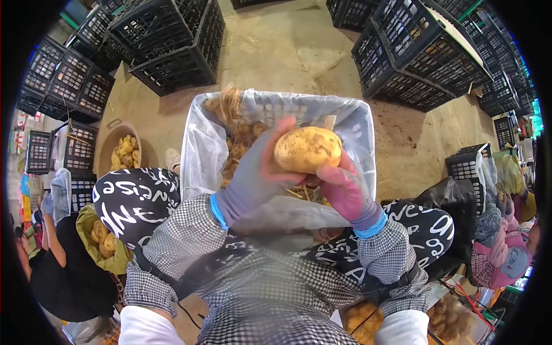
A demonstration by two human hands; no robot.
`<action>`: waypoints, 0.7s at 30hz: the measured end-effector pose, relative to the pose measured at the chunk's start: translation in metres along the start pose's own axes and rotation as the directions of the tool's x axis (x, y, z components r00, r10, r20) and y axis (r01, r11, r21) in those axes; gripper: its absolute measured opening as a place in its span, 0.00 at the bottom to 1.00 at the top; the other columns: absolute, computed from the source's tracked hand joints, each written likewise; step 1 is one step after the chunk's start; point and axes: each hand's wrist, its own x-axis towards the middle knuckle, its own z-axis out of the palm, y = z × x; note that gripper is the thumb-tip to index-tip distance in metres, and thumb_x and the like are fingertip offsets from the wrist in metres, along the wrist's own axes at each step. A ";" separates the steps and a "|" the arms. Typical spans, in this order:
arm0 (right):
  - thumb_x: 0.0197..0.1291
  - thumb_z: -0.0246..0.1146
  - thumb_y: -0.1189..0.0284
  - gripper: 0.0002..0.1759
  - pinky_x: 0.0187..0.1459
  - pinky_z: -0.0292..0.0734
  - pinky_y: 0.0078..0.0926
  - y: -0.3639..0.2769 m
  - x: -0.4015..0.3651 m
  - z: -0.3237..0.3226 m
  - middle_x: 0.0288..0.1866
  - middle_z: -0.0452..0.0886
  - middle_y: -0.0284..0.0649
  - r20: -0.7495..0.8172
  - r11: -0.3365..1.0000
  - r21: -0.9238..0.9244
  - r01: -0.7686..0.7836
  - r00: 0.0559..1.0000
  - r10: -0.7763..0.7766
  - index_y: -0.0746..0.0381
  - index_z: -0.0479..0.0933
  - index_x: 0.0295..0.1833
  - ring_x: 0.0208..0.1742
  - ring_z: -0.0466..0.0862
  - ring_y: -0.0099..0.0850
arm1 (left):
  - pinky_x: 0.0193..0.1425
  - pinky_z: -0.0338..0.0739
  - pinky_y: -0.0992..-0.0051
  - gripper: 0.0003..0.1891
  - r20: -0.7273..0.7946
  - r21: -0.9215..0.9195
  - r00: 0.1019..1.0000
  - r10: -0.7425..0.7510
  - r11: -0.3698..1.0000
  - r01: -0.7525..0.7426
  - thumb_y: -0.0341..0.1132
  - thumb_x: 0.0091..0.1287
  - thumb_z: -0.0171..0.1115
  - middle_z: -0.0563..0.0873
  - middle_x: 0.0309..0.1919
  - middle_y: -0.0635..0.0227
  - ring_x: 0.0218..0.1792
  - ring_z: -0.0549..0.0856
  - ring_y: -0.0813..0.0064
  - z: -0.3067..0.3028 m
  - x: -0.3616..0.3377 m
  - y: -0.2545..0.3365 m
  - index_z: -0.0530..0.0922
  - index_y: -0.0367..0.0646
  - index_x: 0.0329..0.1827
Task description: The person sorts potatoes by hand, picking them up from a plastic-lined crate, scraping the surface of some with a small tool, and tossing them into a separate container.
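L hand [247, 178] & R hand [348, 192] grip 1 potato [307, 150], not yet set down; lined crate [361, 123] part-full, approx.; tub [105, 150] spuds untouched.

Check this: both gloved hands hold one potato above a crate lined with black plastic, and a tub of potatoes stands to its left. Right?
Not quite: the head view shows the liner is whitish plastic, not black. The rest holds: the left hand and right hand hold one potato above the crate, and the tub of potatoes stands to its left.
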 end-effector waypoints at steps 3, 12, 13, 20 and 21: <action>0.61 0.64 0.70 0.39 0.67 0.69 0.34 -0.001 -0.004 0.000 0.70 0.69 0.40 0.031 0.999 0.050 0.014 0.999 -0.016 0.60 0.56 0.76 0.70 0.71 0.35 | 0.75 0.63 0.69 0.47 0.121 -0.063 0.986 -0.116 0.990 0.125 0.27 0.52 0.77 0.68 0.71 0.58 0.71 0.69 0.68 -0.004 -0.001 0.013 0.61 0.40 0.75; 0.46 0.73 0.83 0.49 0.70 0.67 0.32 0.014 -0.005 -0.009 0.69 0.69 0.39 -0.101 0.960 -0.263 0.094 0.987 -0.125 0.60 0.58 0.75 0.70 0.71 0.31 | 0.63 0.75 0.76 0.41 0.201 -0.157 0.980 -0.003 0.987 0.036 0.29 0.58 0.75 0.75 0.65 0.65 0.60 0.78 0.77 -0.011 -0.007 -0.002 0.64 0.40 0.75; 0.46 0.73 0.82 0.49 0.69 0.68 0.31 0.018 -0.004 -0.008 0.68 0.70 0.39 -0.114 0.955 -0.281 0.094 0.985 -0.130 0.61 0.59 0.75 0.69 0.71 0.31 | 0.64 0.75 0.76 0.39 0.223 -0.269 0.969 -0.103 0.949 0.163 0.30 0.59 0.74 0.75 0.65 0.64 0.61 0.77 0.76 -0.012 -0.006 0.007 0.65 0.42 0.75; 0.67 0.60 0.65 0.25 0.54 0.78 0.29 -0.031 -0.057 -0.037 0.60 0.79 0.43 -0.232 0.752 -0.613 0.240 0.856 -0.463 0.64 0.72 0.65 0.58 0.80 0.31 | 0.44 0.82 0.76 0.23 -0.072 -0.182 0.959 -0.276 0.949 0.259 0.49 0.74 0.53 0.86 0.52 0.60 0.37 0.87 0.71 -0.012 0.037 -0.008 0.78 0.42 0.62; 0.69 0.56 0.63 0.26 0.61 0.71 0.35 -0.055 -0.094 -0.062 0.66 0.73 0.45 -0.182 0.772 -0.518 0.369 0.834 -0.521 0.65 0.70 0.67 0.64 0.75 0.35 | 0.44 0.82 0.72 0.23 0.009 0.109 0.987 -0.162 0.981 0.160 0.49 0.73 0.54 0.86 0.52 0.59 0.38 0.87 0.68 -0.016 0.052 -0.035 0.79 0.42 0.61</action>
